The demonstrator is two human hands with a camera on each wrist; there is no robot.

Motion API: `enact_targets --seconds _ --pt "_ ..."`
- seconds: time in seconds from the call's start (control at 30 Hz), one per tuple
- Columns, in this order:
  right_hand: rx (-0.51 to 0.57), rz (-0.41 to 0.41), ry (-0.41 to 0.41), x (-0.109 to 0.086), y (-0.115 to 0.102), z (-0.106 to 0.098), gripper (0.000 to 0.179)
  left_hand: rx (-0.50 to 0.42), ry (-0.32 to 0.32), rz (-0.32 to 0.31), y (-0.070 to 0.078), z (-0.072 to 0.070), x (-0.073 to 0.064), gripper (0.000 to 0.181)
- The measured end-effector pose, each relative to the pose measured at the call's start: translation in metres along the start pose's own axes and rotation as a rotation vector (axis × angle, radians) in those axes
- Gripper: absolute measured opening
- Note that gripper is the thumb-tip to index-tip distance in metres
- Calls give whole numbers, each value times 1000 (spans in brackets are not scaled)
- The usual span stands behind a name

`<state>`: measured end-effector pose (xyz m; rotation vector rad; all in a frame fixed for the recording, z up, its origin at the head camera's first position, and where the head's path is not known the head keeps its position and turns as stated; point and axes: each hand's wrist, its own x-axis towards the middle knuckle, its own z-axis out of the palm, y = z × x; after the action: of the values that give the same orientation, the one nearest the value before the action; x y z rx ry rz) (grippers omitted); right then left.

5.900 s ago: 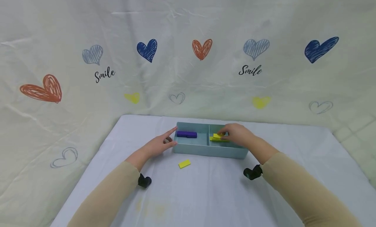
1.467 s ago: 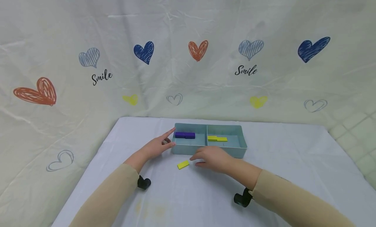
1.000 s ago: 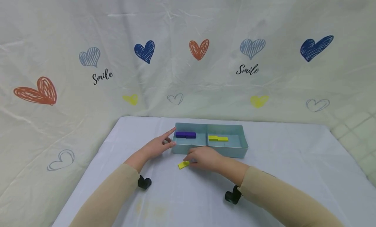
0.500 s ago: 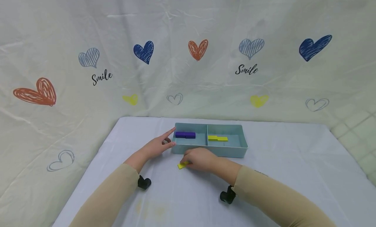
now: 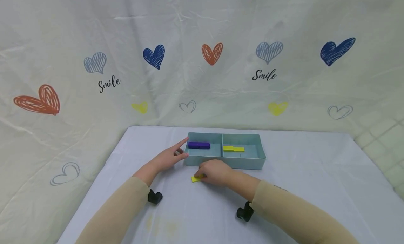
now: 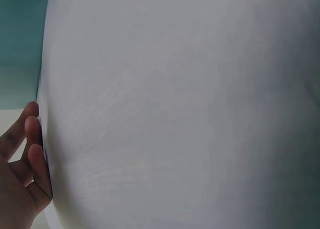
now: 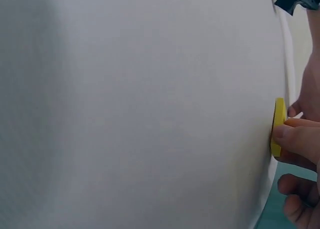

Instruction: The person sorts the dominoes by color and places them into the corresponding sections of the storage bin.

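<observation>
A pale blue-green two-compartment box [image 5: 241, 163] stands on the white-covered table. My left hand [image 5: 165, 158] rests against its left end, index finger stretched toward the back corner and thumb by the front one. My right hand [image 5: 216, 172], in front of the box, pinches a flat yellow block [image 5: 195, 179] between thumb and fingers. The right wrist view shows the thumb on the face of that yellow block [image 7: 277, 114], close to the cloth. Purple blocks [image 5: 199, 145] lie end to end in the left compartment. Two yellow blocks [image 5: 233, 149] lie in the right one, against the divider.
White cloth [image 5: 202, 216] covers the table. A pale hanging sheet [image 5: 233, 96] printed with hearts rises behind it. Dark wrist cameras [image 5: 244, 212] stick out below both sleeves.
My right hand has left the box's right compartment, come forward and left, and taken hold of the loose yellow block, which has turned slightly. The left hand stays at the box.
</observation>
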<state>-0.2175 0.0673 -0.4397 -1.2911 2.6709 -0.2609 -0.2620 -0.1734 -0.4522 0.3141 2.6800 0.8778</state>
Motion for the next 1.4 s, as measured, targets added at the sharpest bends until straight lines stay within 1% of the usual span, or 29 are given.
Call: enact_targets --seconds 0.27,0.43,0.6,0.77,1.03,1.1,1.23,1.4 --pt "26 5 45 -12 -5 -16 27 1 1 -1 2 2 1 70" --pt "37 15 52 -20 -5 -26 28 -1 -6 13 -1 2 3 70" --pt "54 14 70 -27 -6 -38 28 -5 -3 6 -1 2 2 70" --pt "43 40 76 -34 -2 -50 28 -12 -2 4 -1 1 1 70" --pt "24 60 152 -46 9 -70 27 -19 8 8 -3 0 2 69" --pt "34 67 168 -49 14 -73 28 -18 7 9 -4 1 2 70" --pt "53 97 189 -57 24 -79 30 -21 4 16 -3 1 2 70" --pt "73 167 186 -67 43 -84 31 -17 -1 12 -3 1 3 70"
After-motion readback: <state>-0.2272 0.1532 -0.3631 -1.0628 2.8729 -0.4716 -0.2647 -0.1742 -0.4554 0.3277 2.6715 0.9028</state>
